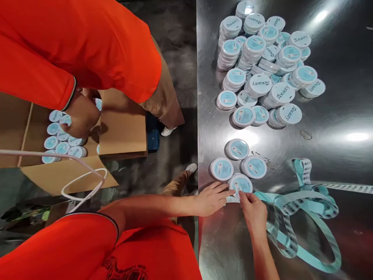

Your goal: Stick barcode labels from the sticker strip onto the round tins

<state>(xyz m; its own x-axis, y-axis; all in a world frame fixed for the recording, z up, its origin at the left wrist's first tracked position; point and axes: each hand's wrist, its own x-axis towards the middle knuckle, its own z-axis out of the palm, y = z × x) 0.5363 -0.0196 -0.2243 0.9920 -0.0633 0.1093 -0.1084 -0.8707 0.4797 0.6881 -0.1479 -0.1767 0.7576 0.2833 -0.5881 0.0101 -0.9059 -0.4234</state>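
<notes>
My right hand (pixel 253 212) pinches a small barcode label (pixel 237 193) at the edge of a round tin (pixel 240 184) with a pale blue base. My left hand (pixel 211 199) comes in from the left, its fingertips against the same tin. Both hands rest on a steel table (pixel 344 97). Beside them lie several more upturned tins, such as one (pixel 253 167) just above. A long teal strip of barcode labels (pixel 303 233) loops across the steel to the right of my right hand, and part of it passes under that hand.
A large pile of stacked "Beauty" tins (pixel 256 66) covers the table's far end. To the left, past the table edge, a co-worker's hand (pixel 83 116) reaches into a cardboard box (pixel 122 128) holding rows of tins (pixel 55 142). A white cable (pixel 81 182) hangs across the box.
</notes>
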